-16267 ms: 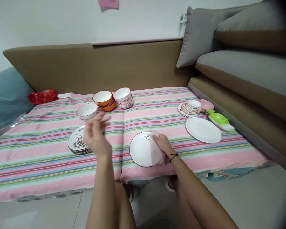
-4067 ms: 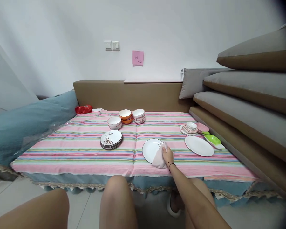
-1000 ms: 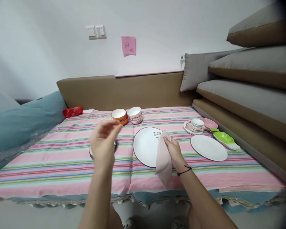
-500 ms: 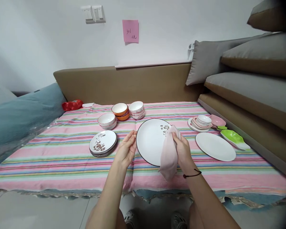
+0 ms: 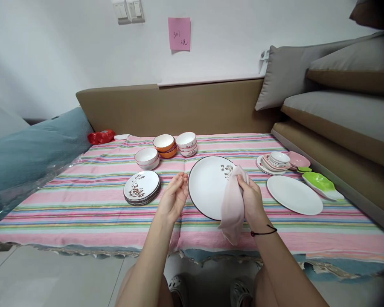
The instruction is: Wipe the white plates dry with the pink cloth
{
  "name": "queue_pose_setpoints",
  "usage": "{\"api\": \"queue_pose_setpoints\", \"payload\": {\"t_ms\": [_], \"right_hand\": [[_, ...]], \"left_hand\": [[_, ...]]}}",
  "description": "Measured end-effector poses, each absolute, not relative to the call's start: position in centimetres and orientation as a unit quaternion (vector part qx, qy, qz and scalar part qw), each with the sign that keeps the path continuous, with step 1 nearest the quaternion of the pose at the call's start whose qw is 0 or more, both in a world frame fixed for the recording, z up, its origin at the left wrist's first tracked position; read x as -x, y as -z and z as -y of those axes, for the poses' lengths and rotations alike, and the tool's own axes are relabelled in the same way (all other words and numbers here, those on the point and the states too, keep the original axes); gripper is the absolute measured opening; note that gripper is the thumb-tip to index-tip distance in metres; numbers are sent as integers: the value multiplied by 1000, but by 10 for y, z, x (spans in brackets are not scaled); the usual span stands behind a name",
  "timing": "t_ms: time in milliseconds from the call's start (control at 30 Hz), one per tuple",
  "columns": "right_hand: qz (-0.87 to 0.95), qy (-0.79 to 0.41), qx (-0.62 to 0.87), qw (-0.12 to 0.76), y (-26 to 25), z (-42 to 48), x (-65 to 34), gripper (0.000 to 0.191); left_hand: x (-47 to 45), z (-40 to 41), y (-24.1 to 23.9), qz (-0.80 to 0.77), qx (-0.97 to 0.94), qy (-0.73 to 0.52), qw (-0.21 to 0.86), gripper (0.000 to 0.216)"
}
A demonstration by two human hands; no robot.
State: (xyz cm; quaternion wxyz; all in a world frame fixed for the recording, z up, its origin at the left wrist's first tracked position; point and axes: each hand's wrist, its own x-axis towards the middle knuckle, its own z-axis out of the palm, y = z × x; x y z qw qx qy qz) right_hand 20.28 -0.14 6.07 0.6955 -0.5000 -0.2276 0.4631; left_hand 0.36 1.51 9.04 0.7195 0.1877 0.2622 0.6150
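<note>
A large white plate (image 5: 206, 187) with a dark rim and a brown flower print is held tilted above the striped cloth. My right hand (image 5: 251, 196) is closed over its right edge through a pale pink cloth (image 5: 232, 204), which hangs down across the plate's front. At the left rim is my left hand (image 5: 174, 196), palm up with fingers loosely stretched; whether its fingertips touch the rim I cannot tell. To its left lies a stack of flowered plates (image 5: 141, 187).
Behind stand white bowls (image 5: 146, 157), orange bowls (image 5: 164, 144) and more white bowls (image 5: 187, 143). On the right are an oval white plate (image 5: 294, 195), small stacked dishes (image 5: 279, 158) and a green leaf-shaped dish (image 5: 320, 182). Grey cushions (image 5: 348, 115) pile up beside them.
The view has shifted slightly, so everything sits a little further right and higher. Both hands and the plate keep nearly the same pose.
</note>
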Motion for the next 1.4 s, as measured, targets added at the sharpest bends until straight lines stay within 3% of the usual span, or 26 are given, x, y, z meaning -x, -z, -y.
{"api": "queue_pose_setpoints", "payload": {"t_ms": [233, 367, 467, 733, 967, 1200, 1400], "right_hand": [[239, -440, 502, 705, -62, 2, -203, 45], [248, -420, 510, 709, -61, 2, -205, 42], [252, -410, 508, 714, -59, 0, -206, 41], [265, -414, 507, 708, -60, -1, -203, 39], [279, -402, 505, 711, -58, -1, -202, 41], [312, -412, 497, 697, -54, -2, -197, 41], [360, -391, 516, 672, -54, -2, -197, 44]], "left_hand": [[-1, -12, -91, -268, -265, -583, 720, 27], [1, -15, -83, -348, -299, -602, 653, 27], [1, -17, -81, -391, -272, -634, 609, 27], [1, -16, -85, -381, -235, -630, 635, 23], [3, -18, -82, -437, -257, -663, 551, 34], [-11, -11, -75, -494, -411, -516, 567, 55], [-31, -5, -73, -561, -467, -555, 399, 50]]}}
